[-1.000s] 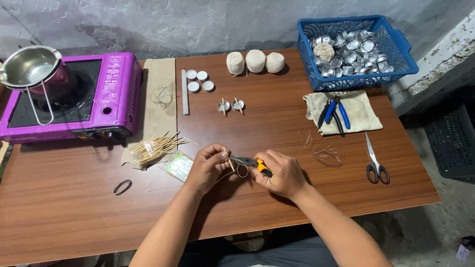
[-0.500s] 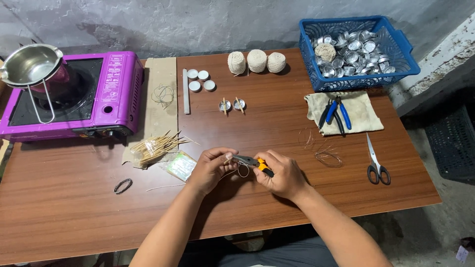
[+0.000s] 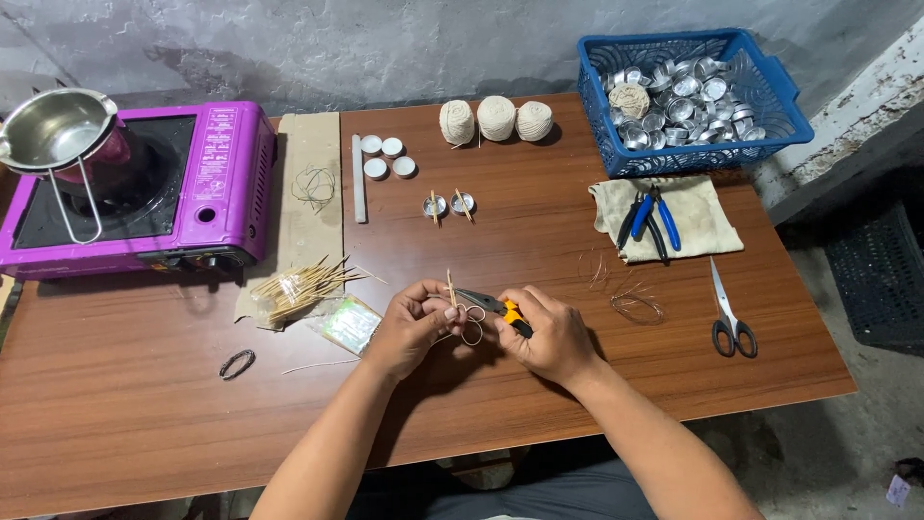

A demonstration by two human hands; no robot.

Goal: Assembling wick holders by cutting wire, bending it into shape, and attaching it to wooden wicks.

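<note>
We see the left hand (image 3: 412,329) pinching a thin stick (image 3: 449,289), the right hand (image 3: 551,332) gripping small pliers (image 3: 491,306). At two o'clock, a blue basket (image 3: 760,130) holds metal cups (image 3: 679,101).

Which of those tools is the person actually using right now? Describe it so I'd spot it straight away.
Start at the brown wooden table and look to its front middle, where the two hands meet. The right hand grips small pliers with orange-and-black handles, their tip at a thin wooden stick held by the left hand. The blue-handled pliers lie unused on a cloth.
</note>
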